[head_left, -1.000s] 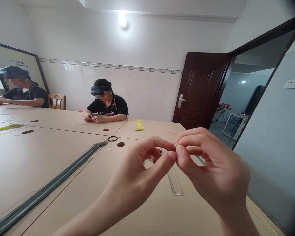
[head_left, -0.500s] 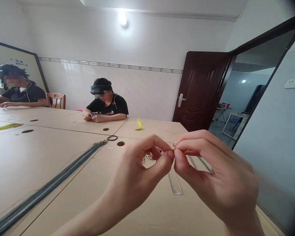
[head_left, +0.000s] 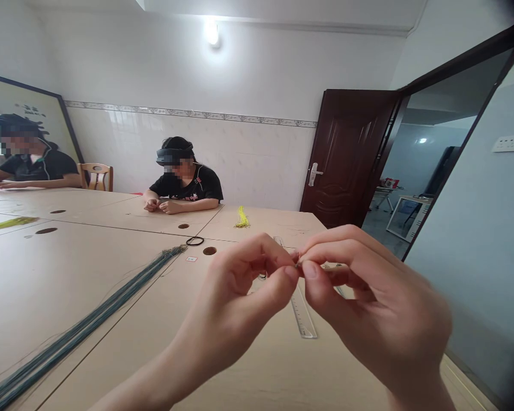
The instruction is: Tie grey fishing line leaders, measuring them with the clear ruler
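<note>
At the far left a seated co-worker (head_left: 34, 165) rests both forearms on the table (head_left: 124, 365), and a thin yellow bundle of threads (head_left: 8, 224) lies near that end. A long bundle of blue-grey wires (head_left: 81, 319) runs diagonally across the table, its tip near a black elastic band (head_left: 195, 241). Farther back, a second co-worker (head_left: 184, 180) sits with both hands together, and a small yellow tassel (head_left: 241, 218) lies to the right of them in view. Close to the camera, the left hand (head_left: 240, 291) is curled into a firm pinch, held against the equally tight pinch of the right hand (head_left: 368, 302). Between their fingertips, above the table, they grasp a small pale piece (head_left: 298, 261), perhaps a wire end, though the fingers hide too much of it to be sure. A clear ruler (head_left: 303, 311) lies beneath the hands. A loosened pinch could let the piece drop among the table's holes, and a sharp tug could bend it. Past the right hand, a dark wooden door (head_left: 346, 154) stands open.
</note>
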Demonstrator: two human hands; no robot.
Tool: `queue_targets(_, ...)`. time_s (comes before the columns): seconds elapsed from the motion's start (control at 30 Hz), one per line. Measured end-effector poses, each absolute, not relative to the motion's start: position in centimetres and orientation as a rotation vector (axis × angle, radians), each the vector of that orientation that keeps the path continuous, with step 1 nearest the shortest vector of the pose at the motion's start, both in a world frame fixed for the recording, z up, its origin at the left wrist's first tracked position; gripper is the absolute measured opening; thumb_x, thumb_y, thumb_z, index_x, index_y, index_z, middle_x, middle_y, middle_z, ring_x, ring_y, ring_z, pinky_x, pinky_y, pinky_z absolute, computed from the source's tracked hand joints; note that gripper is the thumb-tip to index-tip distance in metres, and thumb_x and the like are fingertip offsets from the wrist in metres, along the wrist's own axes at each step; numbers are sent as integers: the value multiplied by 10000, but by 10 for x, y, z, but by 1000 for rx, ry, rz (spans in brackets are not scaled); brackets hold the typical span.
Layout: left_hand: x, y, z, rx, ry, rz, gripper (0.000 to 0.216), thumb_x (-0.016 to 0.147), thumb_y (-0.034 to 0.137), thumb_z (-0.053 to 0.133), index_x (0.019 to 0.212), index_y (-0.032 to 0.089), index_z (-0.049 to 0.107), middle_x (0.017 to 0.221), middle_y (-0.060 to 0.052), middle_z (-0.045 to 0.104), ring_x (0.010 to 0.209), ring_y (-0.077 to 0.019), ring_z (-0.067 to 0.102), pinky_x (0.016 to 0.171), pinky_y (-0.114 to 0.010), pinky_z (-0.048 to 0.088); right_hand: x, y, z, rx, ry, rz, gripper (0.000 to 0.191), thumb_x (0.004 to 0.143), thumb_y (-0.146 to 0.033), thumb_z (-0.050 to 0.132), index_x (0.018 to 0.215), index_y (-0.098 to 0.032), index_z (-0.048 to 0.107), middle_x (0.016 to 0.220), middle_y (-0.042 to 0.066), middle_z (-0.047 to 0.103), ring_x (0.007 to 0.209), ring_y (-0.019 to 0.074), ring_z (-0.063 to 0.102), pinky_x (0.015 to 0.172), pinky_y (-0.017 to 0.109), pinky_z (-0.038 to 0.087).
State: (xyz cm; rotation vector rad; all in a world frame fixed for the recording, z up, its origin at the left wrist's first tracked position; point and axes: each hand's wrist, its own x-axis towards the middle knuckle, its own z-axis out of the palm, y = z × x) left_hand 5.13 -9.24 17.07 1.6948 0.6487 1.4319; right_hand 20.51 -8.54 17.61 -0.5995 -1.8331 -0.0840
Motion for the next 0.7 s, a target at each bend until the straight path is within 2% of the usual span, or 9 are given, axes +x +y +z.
queue_targets(0.1,50,-92,170,1644,583,1439,195,874,192,573,684,174,537,668,50,519,624,-62,449,580,-165,377,206,-86,176,-617,-1787,21,105,814,-120,603,774,-218,605,840,-36,626,684,42,586,513,51,509)
queue_targets(0.27,47,-92,170,1655,570,1420,185,881,215,583,703,176,552,693,45,529,637,-63,456,598,-168,382,207,-88,176,-576,-1769,138,104,817,-120,608,792,-220,621,862,-34,628,735,65,613,589,106,572)
queue_targets(0.5,48,-94,173,1683,592,1399,184,877,177,571,693,181,562,680,51,545,637,-67,468,593,-172,394,206,-87,175,-531,-1814,186,130,804,-88,607,826,-214,629,876,-30,618,752,50,601,585,66,534)
queue_targets(0.7,47,-95,174,1803,723,1380,193,864,172,553,672,179,536,665,34,514,650,-97,482,609,-211,415,209,-88,175,-512,-1863,258,139,806,-79,602,822,-217,606,855,-25,610,760,68,591,568,98,526)
